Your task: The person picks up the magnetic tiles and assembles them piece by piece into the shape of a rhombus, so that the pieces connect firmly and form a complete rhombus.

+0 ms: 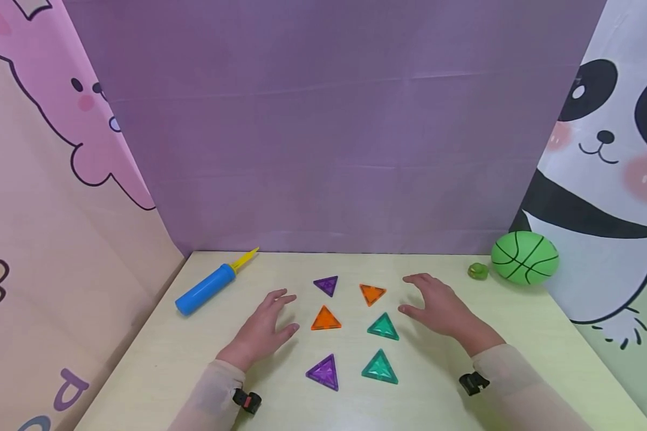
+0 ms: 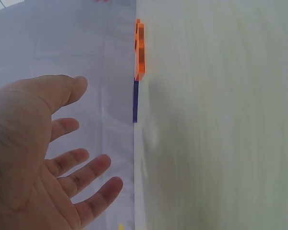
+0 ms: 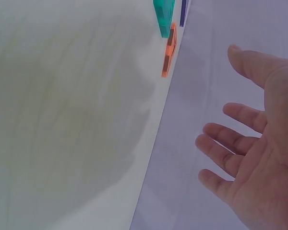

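Note:
Two loose columns of triangular tiles lie flat on the table between my hands. The left column has a purple triangle (image 1: 326, 285), an orange triangle (image 1: 326, 319) and a larger-looking purple triangle (image 1: 324, 372) nearest me. In the right column are an orange triangle (image 1: 372, 294), a green triangle (image 1: 384, 327) and another green triangle (image 1: 380, 367). My left hand (image 1: 264, 329) hovers left of the tiles, fingers spread, holding nothing. To their right my right hand (image 1: 439, 305) is also raised above the table, its thumb near the upper green tile and its palm bare in the right wrist view.
A blue pump (image 1: 206, 290) with a yellow nozzle lies at the table's back left. At the back right sits a green ball (image 1: 525, 257) with black lines, beside a small green object (image 1: 477, 271). A purple backdrop (image 1: 345, 131) rises behind the table (image 1: 431, 401).

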Demonstrator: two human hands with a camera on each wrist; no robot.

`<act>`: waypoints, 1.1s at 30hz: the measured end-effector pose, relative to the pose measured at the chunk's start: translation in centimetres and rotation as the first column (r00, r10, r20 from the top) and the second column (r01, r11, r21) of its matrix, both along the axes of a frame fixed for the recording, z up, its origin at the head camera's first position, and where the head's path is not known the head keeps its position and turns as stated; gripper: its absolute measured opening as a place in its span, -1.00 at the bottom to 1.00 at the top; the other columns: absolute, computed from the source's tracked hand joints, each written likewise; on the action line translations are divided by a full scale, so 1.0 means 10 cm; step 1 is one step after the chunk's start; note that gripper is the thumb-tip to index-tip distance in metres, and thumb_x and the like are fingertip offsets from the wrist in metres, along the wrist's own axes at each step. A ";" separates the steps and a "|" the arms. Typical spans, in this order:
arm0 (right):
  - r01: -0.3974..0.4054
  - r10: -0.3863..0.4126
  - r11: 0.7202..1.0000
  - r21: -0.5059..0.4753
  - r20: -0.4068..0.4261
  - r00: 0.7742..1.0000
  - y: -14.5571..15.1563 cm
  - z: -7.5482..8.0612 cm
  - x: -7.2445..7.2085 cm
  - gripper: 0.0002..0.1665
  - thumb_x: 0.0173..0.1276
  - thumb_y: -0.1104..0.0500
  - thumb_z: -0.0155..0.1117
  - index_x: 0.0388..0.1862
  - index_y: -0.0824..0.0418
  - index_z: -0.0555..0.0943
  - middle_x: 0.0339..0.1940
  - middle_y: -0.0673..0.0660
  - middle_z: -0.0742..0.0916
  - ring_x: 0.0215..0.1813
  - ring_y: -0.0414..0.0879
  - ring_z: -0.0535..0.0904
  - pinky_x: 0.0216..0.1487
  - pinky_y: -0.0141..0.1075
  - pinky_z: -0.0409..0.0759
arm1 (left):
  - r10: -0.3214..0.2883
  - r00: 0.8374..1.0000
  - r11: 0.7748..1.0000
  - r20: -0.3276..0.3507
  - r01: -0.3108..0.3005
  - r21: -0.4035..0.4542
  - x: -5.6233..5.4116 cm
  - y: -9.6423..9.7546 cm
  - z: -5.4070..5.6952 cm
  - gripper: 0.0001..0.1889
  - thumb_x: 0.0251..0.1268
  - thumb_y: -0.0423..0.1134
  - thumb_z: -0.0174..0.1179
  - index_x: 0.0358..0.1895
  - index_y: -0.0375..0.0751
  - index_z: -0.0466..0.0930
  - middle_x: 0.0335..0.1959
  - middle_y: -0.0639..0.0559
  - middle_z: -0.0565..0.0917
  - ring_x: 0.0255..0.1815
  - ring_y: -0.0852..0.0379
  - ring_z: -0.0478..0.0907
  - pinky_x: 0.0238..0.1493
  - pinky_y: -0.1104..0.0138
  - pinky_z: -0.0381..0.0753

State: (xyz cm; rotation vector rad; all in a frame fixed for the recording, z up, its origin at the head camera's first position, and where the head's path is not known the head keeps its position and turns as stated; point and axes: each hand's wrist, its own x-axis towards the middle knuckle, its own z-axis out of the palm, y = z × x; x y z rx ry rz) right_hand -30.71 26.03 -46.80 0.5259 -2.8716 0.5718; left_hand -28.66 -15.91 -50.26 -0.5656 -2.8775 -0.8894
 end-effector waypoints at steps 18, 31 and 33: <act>0.021 -0.017 0.999 -0.035 0.110 0.994 -0.46 0.03 -0.24 -0.26 0.42 -0.04 0.48 0.47 0.21 0.49 0.42 0.27 0.55 0.37 0.28 0.49 0.35 0.22 0.52 | -0.156 0.985 0.986 0.077 0.152 0.064 -0.08 0.19 -0.09 -0.35 0.47 -0.04 0.36 0.55 0.02 0.39 0.54 0.04 0.32 0.35 0.01 0.52 0.34 0.02 0.57; 0.004 0.016 0.995 -0.097 0.203 0.979 -0.67 -0.01 -0.49 -0.29 0.42 0.03 0.48 0.47 0.22 0.50 0.40 0.28 0.57 0.32 0.25 0.54 0.30 0.14 0.60 | -0.177 0.982 0.983 0.071 0.180 -0.032 -0.02 0.28 -0.06 -0.46 0.47 -0.07 0.36 0.45 -0.06 0.53 0.44 0.08 0.46 0.30 0.04 0.54 0.37 0.08 0.55; -0.011 0.035 0.994 -0.111 0.212 0.977 -0.69 -0.01 -0.52 -0.31 0.43 0.06 0.47 0.46 0.23 0.51 0.39 0.30 0.57 0.33 0.27 0.54 0.30 0.14 0.59 | -0.190 0.980 0.979 0.067 0.194 -0.056 -0.02 0.29 -0.07 -0.46 0.47 -0.08 0.36 0.44 -0.07 0.53 0.46 0.08 0.47 0.36 0.01 0.51 0.41 0.07 0.51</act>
